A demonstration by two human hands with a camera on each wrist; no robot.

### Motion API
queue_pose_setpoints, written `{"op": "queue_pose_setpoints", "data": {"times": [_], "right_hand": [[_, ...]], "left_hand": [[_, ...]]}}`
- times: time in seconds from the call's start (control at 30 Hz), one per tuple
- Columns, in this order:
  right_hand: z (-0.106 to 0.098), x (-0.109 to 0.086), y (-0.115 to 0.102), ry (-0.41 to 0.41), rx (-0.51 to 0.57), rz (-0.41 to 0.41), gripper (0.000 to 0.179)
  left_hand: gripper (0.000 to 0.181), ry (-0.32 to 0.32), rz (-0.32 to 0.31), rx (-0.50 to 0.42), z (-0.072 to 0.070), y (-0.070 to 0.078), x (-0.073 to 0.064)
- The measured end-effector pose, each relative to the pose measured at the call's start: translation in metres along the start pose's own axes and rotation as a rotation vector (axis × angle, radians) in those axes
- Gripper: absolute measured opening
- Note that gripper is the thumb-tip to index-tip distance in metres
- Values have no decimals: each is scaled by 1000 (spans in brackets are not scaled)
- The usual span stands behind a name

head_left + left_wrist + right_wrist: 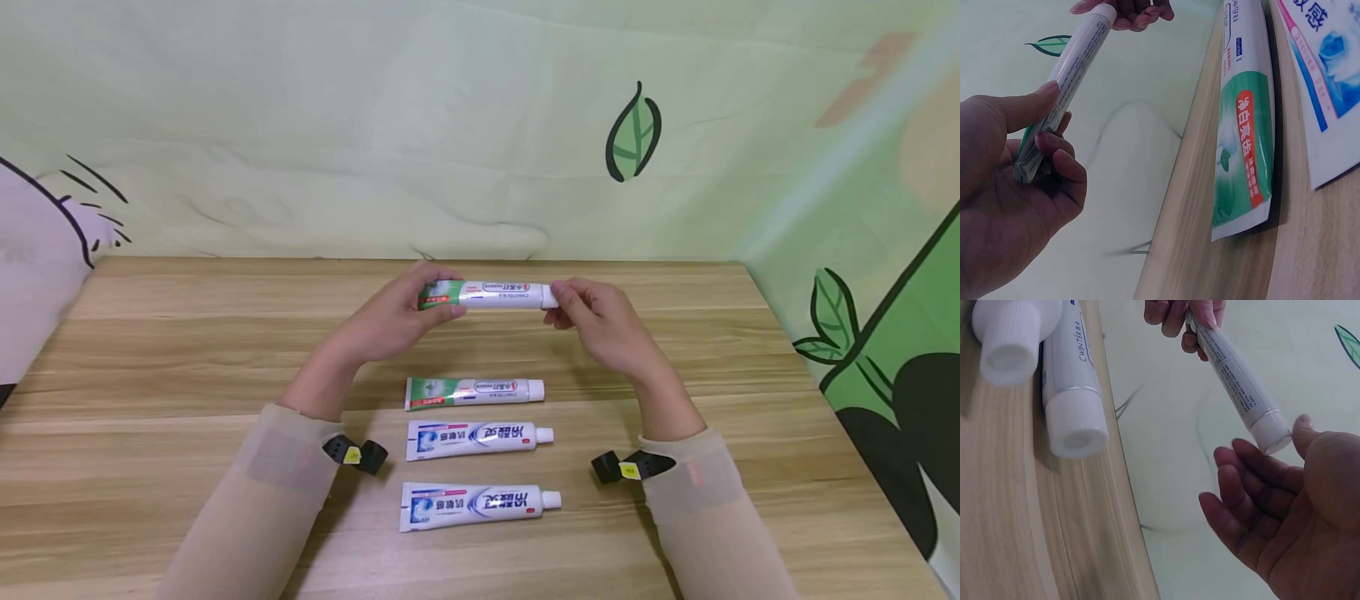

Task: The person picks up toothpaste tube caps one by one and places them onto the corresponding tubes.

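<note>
A green-and-white toothpaste tube (pixel 498 294) is held level above the far part of the table, its cap to the right. My left hand (pixel 390 315) grips its flat crimped end, thumb on the near side and fingers curled behind, as the left wrist view shows. At the white cap (pixel 1271 432), my right hand (pixel 603 325) pinches lightly between thumb and forefinger, its other fingers loosely bent. Nearer me lie a similar green-and-white tube (pixel 474 393), a blue-and-white toothpaste tube (pixel 476 439) and another blue-and-white tube (pixel 476 507), all with caps pointing right.
The wooden table (pixel 187 350) ends at a pale printed backdrop (pixel 337 125) with leaf drawings. A side panel with green and black shapes (pixel 892 392) stands on the right. Black wrist straps with small cameras (pixel 371 457) sit over both sleeves.
</note>
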State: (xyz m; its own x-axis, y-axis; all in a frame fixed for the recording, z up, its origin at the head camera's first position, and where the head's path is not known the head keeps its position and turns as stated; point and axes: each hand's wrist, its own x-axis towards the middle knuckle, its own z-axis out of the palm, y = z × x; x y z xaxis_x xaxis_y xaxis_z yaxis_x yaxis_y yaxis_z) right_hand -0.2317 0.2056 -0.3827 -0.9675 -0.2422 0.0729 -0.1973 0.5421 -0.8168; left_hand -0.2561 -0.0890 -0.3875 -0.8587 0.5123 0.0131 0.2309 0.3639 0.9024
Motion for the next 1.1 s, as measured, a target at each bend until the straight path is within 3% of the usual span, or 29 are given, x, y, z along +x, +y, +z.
{"op": "queue_pose_setpoints", "data": {"times": [0.13,0.43,0.8,0.9,1.1], "right_hand": [[-1,0,0,8,3,9,43],[0,3,-5,45,-38,-123,36],[5,2,-3,60,-64,-136,23],[6,3,-2,56,-67,-117,23],[4,11,4,-17,-92,-72,22]], "left_hand": [[35,3,-4,7,-1,-1,-1],[36,8,-2,9,-4,-4,-1],[36,16,-7,18,-2,-4,-3],[36,25,3,76,-2,-5,-2],[37,47,-5,289,-8,-11,3]]}}
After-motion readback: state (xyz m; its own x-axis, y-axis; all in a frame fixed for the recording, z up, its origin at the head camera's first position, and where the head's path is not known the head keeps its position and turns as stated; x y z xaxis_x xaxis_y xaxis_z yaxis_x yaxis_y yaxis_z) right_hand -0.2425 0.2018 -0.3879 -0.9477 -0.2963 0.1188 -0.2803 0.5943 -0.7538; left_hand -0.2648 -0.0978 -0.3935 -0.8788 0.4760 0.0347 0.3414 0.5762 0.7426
